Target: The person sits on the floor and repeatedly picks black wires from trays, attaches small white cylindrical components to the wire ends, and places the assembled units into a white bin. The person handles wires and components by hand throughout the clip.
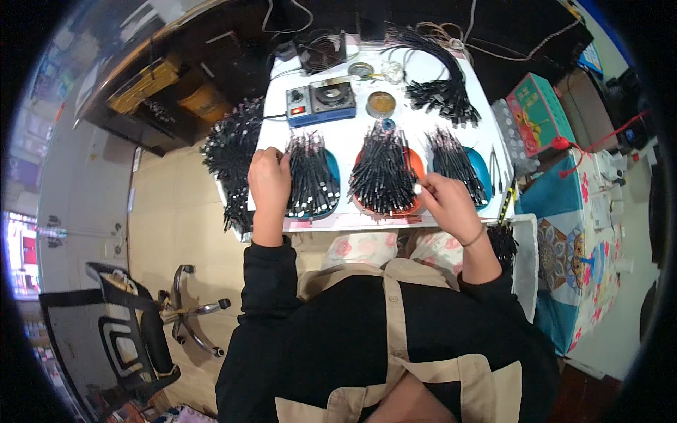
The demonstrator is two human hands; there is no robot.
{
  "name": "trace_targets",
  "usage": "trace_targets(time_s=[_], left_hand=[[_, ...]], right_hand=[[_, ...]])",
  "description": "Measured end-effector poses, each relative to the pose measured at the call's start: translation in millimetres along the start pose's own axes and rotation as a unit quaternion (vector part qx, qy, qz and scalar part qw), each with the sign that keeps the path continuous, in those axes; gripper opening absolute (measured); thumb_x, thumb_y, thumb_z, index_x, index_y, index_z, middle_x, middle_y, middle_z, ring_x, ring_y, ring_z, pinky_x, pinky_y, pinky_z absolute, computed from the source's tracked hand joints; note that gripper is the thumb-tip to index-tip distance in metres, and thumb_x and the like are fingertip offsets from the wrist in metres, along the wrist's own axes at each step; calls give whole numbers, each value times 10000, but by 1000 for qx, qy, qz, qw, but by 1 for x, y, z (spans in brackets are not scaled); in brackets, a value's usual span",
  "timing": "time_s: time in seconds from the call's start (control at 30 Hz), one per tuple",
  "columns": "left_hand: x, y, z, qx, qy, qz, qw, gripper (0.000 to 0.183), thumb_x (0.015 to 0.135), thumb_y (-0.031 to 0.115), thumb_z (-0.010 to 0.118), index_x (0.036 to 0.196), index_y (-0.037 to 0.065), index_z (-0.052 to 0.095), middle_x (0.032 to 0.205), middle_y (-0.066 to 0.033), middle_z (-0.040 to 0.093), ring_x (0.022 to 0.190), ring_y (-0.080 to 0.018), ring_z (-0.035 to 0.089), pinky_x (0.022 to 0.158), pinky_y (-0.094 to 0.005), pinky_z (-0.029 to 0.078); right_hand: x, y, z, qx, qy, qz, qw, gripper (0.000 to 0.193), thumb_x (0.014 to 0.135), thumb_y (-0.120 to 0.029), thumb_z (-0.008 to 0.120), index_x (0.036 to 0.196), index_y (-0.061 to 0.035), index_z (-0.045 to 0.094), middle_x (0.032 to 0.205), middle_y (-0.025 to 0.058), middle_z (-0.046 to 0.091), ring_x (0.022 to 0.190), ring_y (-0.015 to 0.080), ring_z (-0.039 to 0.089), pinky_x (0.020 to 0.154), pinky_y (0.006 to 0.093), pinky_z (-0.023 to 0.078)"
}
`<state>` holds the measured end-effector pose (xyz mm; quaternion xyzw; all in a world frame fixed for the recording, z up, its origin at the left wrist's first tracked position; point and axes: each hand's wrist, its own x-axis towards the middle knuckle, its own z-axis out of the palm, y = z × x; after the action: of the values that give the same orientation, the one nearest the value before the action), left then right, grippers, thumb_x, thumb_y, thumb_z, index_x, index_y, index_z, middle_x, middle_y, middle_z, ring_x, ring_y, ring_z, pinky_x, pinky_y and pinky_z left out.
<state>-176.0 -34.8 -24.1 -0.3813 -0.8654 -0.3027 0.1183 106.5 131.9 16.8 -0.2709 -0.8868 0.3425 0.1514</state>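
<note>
1. White tabletop stands over a beige floor, with a black swivel chair off to the left.
2. Left hand: fingers curled downward beside the left bundle of thin black cables; I cannot tell whether they grip one.
3. Right hand: fingers bent together at the right edge of the middle bundle of black cables, a small white piece at their tips; whether they grasp it is unclear.
4. Middle bundle lies in an orange tray; the left and right bundles lie in blue trays.
5. Right hand partly blocks the view of the right tray.
6. Beyond sit a blue-and-grey box device and a round amber-filled tin.
7. Metal tweezers lie far right; a dark cable heap crowds the left edge.
</note>
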Motion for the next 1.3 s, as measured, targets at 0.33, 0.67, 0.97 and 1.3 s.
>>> trace_targets(time_s=[0.33,0.67,0.97,1.3], left_hand=[[-4,9,3,-37,-30,7,999,128,797,80,674,791,-40,631,752,-189,601,713,-346,593,663,-409,467],[-2,30,-24,-110,88,69,988,63,819,43,659,826,-7,621,800,-121,609,714,-237,587,591,-311,473],[-29,98,-45,-638,-133,-134,747,139,968,63,473,1047,-42,519,749,-99,610,527,-43,413,480,-161,331],[-69,158,-53,-715,-170,-167,657,154,979,102,476,1011,-40,524,830,-152,641,635,-110,563,585,-212,464]], right_hand=[[42,19,29,-145,63,43,987,162,824,-184,628,820,-22,638,700,175,644,666,351,641,616,430,517],[47,18,39,-113,112,43,986,144,819,-177,639,809,-37,607,707,173,644,657,351,639,599,433,510],[5,-18,12,144,144,2,979,127,814,-70,634,908,14,619,657,89,615,563,166,594,541,279,462],[-69,-60,0,324,9,-24,946,68,881,-28,611,905,10,560,751,-14,580,640,3,492,548,163,391]])
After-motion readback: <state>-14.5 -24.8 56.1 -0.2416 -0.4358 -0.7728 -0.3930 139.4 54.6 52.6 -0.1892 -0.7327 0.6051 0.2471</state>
